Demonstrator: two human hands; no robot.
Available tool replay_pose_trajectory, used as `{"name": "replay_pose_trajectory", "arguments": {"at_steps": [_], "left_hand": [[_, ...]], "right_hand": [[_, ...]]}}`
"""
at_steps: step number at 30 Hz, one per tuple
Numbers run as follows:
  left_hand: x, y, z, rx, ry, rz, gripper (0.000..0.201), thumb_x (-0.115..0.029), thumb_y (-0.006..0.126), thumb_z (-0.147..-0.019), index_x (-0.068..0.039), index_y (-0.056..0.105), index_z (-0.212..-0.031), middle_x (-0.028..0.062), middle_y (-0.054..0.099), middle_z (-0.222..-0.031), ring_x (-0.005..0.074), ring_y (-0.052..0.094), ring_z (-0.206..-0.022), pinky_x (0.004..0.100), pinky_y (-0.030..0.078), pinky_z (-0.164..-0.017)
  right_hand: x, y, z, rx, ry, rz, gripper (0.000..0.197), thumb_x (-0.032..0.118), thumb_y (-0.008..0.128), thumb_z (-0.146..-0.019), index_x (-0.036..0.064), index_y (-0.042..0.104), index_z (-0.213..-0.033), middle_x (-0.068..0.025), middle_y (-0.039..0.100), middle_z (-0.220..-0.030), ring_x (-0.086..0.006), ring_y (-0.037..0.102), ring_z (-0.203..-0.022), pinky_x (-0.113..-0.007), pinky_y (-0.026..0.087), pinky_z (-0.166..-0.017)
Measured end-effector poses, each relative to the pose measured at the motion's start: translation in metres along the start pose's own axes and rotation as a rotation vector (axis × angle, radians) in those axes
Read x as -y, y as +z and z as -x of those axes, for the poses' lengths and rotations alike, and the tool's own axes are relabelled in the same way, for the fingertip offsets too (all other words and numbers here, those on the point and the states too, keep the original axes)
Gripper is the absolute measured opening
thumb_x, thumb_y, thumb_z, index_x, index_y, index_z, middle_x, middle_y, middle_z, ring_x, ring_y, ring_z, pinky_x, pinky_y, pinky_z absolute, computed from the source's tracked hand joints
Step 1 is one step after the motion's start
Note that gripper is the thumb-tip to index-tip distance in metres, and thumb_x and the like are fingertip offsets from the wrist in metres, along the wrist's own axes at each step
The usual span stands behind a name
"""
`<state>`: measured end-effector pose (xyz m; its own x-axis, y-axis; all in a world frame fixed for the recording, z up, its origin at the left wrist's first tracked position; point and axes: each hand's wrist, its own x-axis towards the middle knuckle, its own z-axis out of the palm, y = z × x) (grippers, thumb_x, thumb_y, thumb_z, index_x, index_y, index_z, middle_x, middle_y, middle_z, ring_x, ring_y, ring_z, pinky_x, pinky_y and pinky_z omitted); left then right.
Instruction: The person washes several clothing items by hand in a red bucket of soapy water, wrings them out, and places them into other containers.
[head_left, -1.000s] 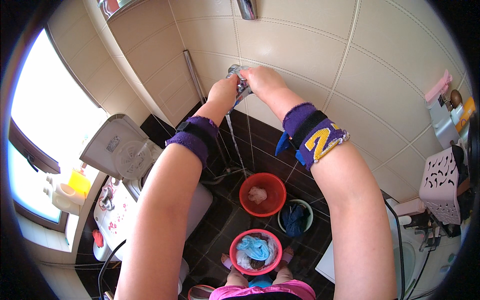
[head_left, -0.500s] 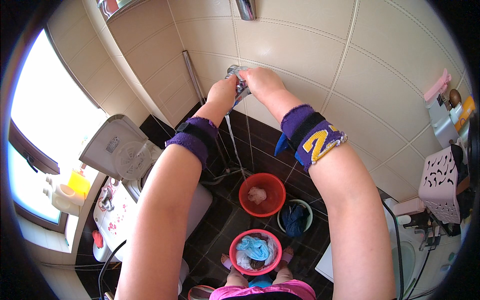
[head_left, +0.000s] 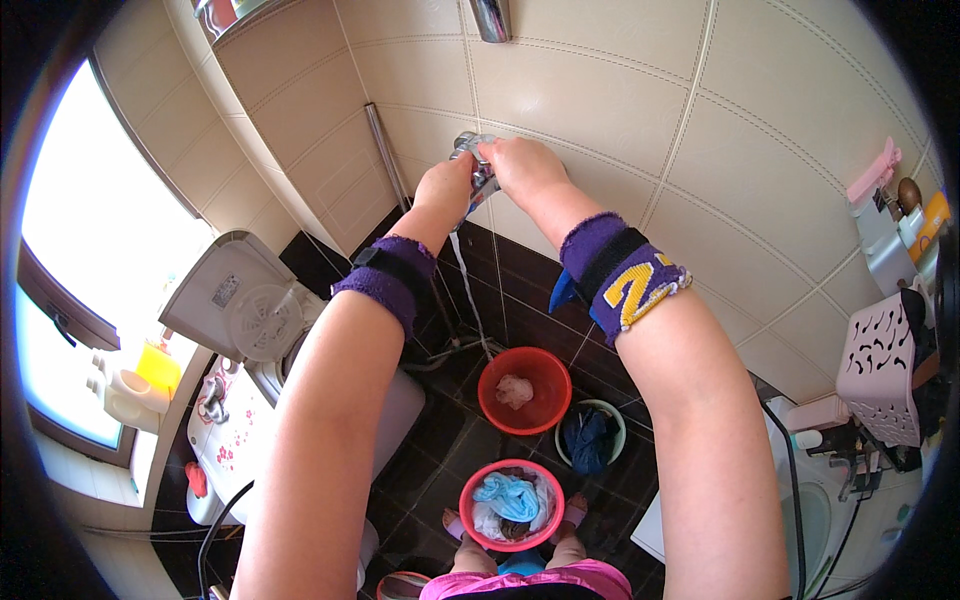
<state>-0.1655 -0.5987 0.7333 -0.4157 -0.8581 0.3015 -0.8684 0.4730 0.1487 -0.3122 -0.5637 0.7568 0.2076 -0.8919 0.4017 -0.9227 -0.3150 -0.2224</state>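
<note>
Faucet (head_left: 484,180) of glossy, rounded chrome: left grip (head_left: 446,187) and right grip (head_left: 527,168) both clasp it; water (head_left: 463,268) falls thinly.

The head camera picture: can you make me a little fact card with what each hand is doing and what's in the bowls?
Left hand: curled at the metal tap
Right hand: curled at the tap's upper part
Stream: thin, running down toward the red bowl; exact landing spot unclear
Red bowl: small pale cloth
Pale green bowl: dark blue cloth
Pink bowl: light blue cloth among white and dark ones
</note>
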Motion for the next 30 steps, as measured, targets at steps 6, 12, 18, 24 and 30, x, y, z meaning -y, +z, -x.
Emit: {"name": "replay_pose_trajectory", "arguments": {"at_steps": [6, 12, 18, 24, 30], "left_hand": [[-0.006, 0.002, 0.002, 0.014, -0.007, 0.019, 0.021, -0.009, 0.058, -0.08, -0.005, 0.048, -0.097, 0.0191, 0.064, -0.085, 0.039, 0.06, -0.085, 0.0478, 0.047, -0.074], [-0.003, 0.002, 0.009, 0.022, -0.007, 0.05, 0.023, -0.01, 0.058, -0.08, -0.004, 0.049, -0.101, 0.0192, 0.065, -0.089, 0.0395, 0.06, -0.086, 0.0476, 0.047, -0.076], [-0.009, 0.012, 0.046, -0.37, 0.086, 0.264, 0.033, -0.006, 0.057, -0.081, -0.003, 0.051, -0.113, 0.0194, 0.061, -0.102, 0.0367, 0.058, -0.097, 0.0437, 0.047, -0.081], [-0.023, 0.093, 0.202, -0.399, 0.235, 0.624, 0.017, 0.006, 0.056, -0.076, -0.003, 0.058, -0.09, 0.0121, 0.059, -0.085, 0.0307, 0.058, -0.076, 0.0351, 0.048, -0.067], [-0.001, 0.283, 0.42, 0.335, -0.19, 0.749, 0.011, -0.001, 0.053, -0.078, -0.004, 0.059, -0.087, 0.0139, 0.059, -0.083, 0.034, 0.059, -0.082, 0.0398, 0.049, -0.07]], "right_hand": [[-0.005, 0.002, 0.006, -0.024, -0.022, 0.003, 0.026, 0.029, 0.042, -0.091, 0.0113, 0.061, -0.095, -0.0121, 0.064, -0.087, -0.0324, 0.063, -0.083, -0.043, 0.048, -0.072], [-0.004, 0.008, 0.007, -0.004, -0.065, 0.018, 0.023, 0.016, 0.05, -0.085, 0.0089, 0.061, -0.105, -0.0145, 0.064, -0.099, -0.0316, 0.064, -0.09, -0.043, 0.051, -0.075], [-0.014, 0.046, 0.066, -0.315, -0.051, -0.307, 0.054, 0.015, 0.06, -0.082, 0.0067, 0.039, -0.132, -0.0187, 0.057, -0.115, -0.0347, 0.06, -0.095, -0.042, 0.05, -0.079], [-0.003, 0.165, 0.225, -0.013, 0.217, -0.799, 0.034, 0.005, 0.058, -0.083, 0.0051, 0.053, -0.117, -0.0147, 0.062, -0.093, -0.0271, 0.063, -0.077, -0.034, 0.05, -0.07], [0.016, 0.338, 0.429, 0.632, 0.384, -0.694, 0.022, 0.011, 0.059, -0.08, 0.0046, 0.064, -0.1, -0.0143, 0.067, -0.081, -0.0262, 0.066, -0.077, -0.033, 0.052, -0.069]]}}
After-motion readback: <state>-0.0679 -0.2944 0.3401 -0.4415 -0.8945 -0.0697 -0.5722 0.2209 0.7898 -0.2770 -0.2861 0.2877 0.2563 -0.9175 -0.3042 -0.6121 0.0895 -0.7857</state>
